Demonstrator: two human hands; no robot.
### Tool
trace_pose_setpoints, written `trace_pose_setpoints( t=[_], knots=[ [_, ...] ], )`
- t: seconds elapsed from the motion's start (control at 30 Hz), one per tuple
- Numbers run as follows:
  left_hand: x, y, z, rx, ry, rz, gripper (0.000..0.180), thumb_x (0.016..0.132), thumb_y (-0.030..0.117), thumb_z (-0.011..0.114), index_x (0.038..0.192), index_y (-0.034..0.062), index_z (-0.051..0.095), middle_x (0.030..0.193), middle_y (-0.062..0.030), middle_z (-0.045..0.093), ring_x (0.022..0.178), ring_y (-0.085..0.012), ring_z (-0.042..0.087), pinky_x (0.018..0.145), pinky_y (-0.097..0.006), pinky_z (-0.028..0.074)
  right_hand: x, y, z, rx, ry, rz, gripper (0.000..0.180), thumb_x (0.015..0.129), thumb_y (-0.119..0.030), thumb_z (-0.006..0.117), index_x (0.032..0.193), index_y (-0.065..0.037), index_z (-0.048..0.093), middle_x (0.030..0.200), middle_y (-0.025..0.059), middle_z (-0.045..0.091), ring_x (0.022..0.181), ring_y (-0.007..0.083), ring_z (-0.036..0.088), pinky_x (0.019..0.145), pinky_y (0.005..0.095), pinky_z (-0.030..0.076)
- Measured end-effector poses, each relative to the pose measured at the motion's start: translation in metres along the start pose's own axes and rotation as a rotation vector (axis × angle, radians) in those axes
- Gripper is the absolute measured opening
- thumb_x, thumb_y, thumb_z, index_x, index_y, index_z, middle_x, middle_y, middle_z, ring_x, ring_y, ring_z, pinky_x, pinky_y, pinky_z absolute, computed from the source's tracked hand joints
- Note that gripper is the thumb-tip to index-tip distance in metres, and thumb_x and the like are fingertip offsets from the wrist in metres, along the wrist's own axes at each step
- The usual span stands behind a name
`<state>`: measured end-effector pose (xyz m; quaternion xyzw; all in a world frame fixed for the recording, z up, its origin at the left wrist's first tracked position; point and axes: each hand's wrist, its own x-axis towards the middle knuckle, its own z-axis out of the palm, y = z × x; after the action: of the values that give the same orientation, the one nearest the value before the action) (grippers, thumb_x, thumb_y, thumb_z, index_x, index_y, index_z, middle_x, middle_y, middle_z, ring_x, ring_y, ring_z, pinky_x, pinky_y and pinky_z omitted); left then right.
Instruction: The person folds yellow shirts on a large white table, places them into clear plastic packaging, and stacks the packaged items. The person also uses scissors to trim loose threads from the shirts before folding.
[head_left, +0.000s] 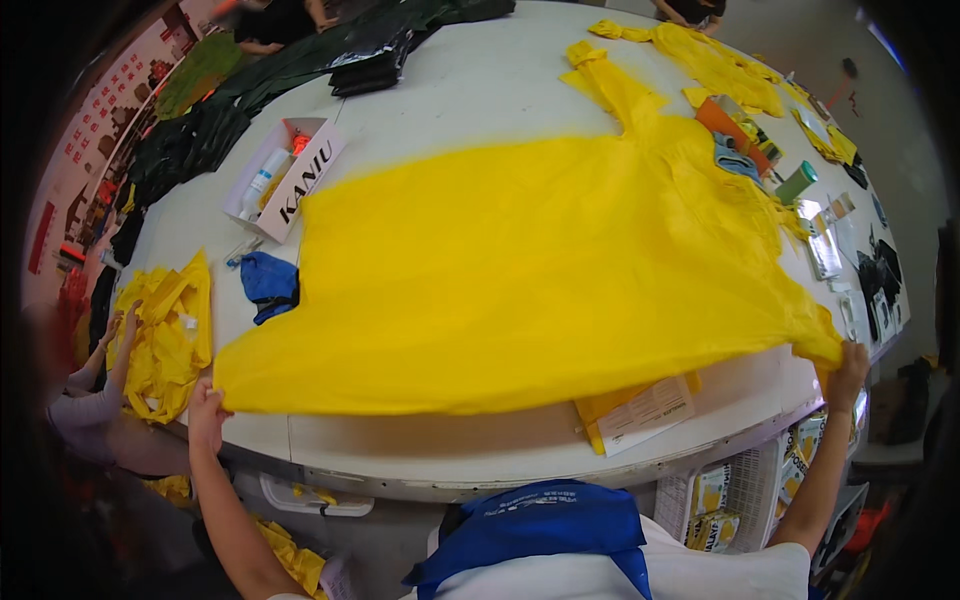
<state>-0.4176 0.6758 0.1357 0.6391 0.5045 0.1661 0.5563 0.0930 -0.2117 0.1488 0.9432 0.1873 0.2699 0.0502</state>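
A large yellow raincoat (500, 270) is stretched out over the white table, its near edge raised off the surface. One sleeve (605, 85) points away toward the far side. At the lower left corner of the raincoat, my left hand (207, 405) is closed on the edge. My right hand (850, 368) grips its bunched end at the right, near the table's rim. Beneath the near edge lies a white printed sheet (648, 412) with something yellow under it, partly hidden by the raincoat.
Left of the raincoat are a white box (300, 185) with bottles and a blue cloth item (270, 285). A person (95, 390) handles yellow garments (170, 330) at far left. Dark garments (200, 130) line the far left edge. A green cylinder (797, 183) stands at right; crates (745, 490) sit below.
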Motion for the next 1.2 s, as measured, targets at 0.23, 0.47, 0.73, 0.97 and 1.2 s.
trace_pose_setpoints(
  t=[0.23,0.47,0.73,0.97,1.2],
  knots=[
    [0.032,-0.132,-0.009,0.542,0.22,-0.252,0.031,0.081,0.0,0.054,0.109,0.0068,0.045,0.083,-0.011,0.056,0.072,-0.0199,0.057,0.061,-0.033,0.049,-0.132,-0.069,-0.011,0.003,-0.548,0.001,0.044,0.061,-0.018,0.076,0.1,-0.011,0.059,0.1,0.011,0.055,0.101,0.0313,0.05,0.091,0.0439,0.035],
    [-0.025,-0.089,0.22,0.996,0.113,0.418,0.075,0.074,0.011,0.067,0.138,-0.0014,0.031,0.143,-0.0226,0.031,0.133,-0.0375,0.028,0.112,-0.044,0.02,-0.232,-0.024,0.084,0.425,-0.212,0.466,0.057,0.064,-0.027,0.078,0.113,-0.006,0.058,0.111,0.0146,0.055,0.109,0.0335,0.048,0.095,0.0435,0.037],
    [-0.283,-0.027,0.636,0.574,-1.216,1.016,0.069,0.077,0.02,0.067,0.135,0.0005,0.037,0.14,-0.0217,0.037,0.131,-0.0346,0.035,0.11,-0.04,0.027,-0.22,0.067,0.148,0.824,-0.591,1.491,0.051,0.078,-0.016,0.065,0.12,0.006,0.048,0.117,0.0184,0.056,0.103,0.0261,0.058,0.084,0.0381,0.048],
    [-0.318,-0.06,0.693,0.681,-1.294,0.722,0.072,0.074,0.023,0.071,0.134,0.0007,0.038,0.133,-0.022,0.046,0.123,-0.0353,0.044,0.103,-0.038,0.037,-0.02,-0.021,0.028,1.998,0.391,1.168,0.02,0.086,-0.007,0.049,0.105,-0.002,0.053,0.098,0.011,0.06,0.087,0.0266,0.061,0.081,0.0401,0.05],
    [-0.311,-0.122,0.684,-0.141,-0.935,-0.373,0.052,0.084,0.016,0.065,0.131,0.0048,0.044,0.123,-0.012,0.056,0.113,-0.0274,0.053,0.094,-0.038,0.043,0.064,-0.15,0.017,1.59,-0.551,-0.717,0.065,0.078,0.001,0.056,0.139,-0.008,0.038,0.141,0.0163,0.039,0.131,0.0314,0.035,0.11,0.0388,0.026]
  ],
)
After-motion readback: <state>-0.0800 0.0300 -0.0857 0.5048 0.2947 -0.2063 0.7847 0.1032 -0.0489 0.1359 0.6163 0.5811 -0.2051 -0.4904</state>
